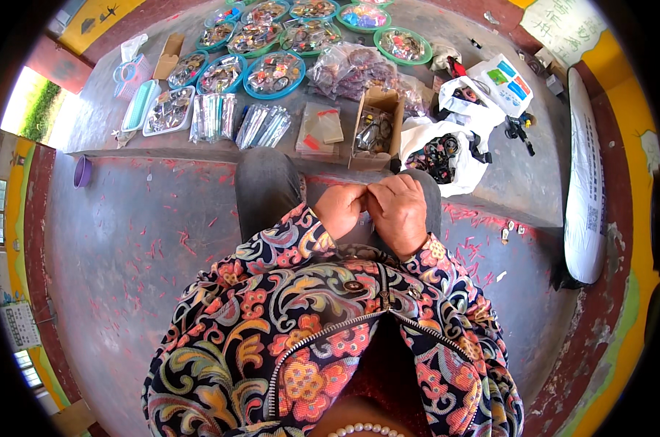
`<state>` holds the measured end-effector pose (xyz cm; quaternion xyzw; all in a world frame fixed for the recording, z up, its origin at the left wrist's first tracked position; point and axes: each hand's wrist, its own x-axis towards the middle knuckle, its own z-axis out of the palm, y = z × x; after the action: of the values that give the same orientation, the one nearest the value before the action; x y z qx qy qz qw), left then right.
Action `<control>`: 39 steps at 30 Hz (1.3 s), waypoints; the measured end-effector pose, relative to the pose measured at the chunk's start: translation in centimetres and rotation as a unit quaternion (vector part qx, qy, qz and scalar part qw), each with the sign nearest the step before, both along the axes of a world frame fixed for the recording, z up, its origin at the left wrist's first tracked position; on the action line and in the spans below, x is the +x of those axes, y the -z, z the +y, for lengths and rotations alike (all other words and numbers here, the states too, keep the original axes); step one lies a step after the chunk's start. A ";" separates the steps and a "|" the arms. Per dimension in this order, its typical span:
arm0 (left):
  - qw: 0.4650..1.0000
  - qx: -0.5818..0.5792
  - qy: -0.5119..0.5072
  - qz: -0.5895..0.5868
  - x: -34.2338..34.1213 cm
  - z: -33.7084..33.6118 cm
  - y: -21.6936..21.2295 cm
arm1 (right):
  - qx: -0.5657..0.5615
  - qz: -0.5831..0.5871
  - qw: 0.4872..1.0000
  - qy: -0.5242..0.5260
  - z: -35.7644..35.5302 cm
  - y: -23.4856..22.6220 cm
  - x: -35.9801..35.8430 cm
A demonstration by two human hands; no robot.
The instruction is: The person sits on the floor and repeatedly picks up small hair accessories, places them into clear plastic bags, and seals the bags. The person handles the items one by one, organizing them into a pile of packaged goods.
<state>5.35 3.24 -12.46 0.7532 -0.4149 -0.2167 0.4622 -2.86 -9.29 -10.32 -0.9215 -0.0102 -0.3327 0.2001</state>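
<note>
My left hand [340, 210] and my right hand [398, 211] meet over my lap, fingertips together. Both are closed in a pinch; anything between the fingers is hidden or too small to name. Just beyond them, on the raised grey ledge, stands an open cardboard box [357, 154] holding dark small items. Left of the box lies a stack of flat clear plastic packets [317, 130] with red strips. A white plastic bag [467, 175] full of dark, colourful small pieces sits open to the right, close to my right knee.
Bundles of wrapped slim sticks [263, 127] lie left of the packets. Behind are round blue basins [275, 95] and green trays [422, 55] of small goods, plus clear bags [352, 69]. A purple pot [83, 172] stands far left; red scraps [472, 244] litter the lower floor.
</note>
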 end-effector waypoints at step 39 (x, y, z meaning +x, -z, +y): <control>0.861 -0.175 -0.052 0.474 0.2 0.4 -0.7 | 0.652 0.054 0.754 -0.053 -0.8 3.8 -0.6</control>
<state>5.56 3.66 -11.77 0.4871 -0.1369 -0.4469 0.7378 -3.46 -10.09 -14.17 -0.5821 0.1715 -0.1978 0.7698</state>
